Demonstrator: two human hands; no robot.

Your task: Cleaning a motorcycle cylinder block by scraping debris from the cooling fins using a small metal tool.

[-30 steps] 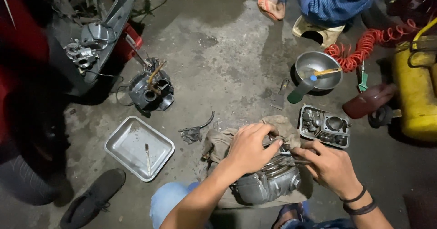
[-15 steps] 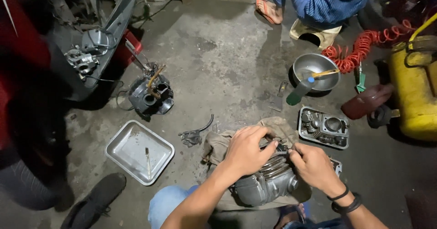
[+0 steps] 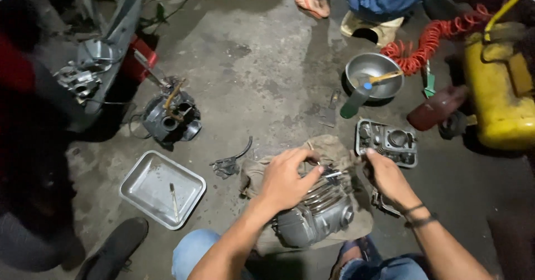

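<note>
— Where's the engine block?

— The finned engine block lies on its side on a dirty rag spread over the concrete floor, right between the person's knees.

— And the hands?

— The left hand is laid over the top of the block, fingers curled down onto it. The right hand is closed at the block's upper right edge; something thin and metallic sticks out between the two hands, but I can't tell which hand pinches it.

— What lies around the block?

— Just beyond the right hand, a grey cylinder head cover sits flat on the floor. Left of the block, past the rag, a small dark bracket with a cable, then a shallow metal tray with a thin tool in it. Farther left, another engine part with wires. Well beyond the block, a steel bowl holding a brush, and a coiled orange hose beside a yellow tank.

— Anyone else?

— A sandalled foot at the far side of the floor.
</note>
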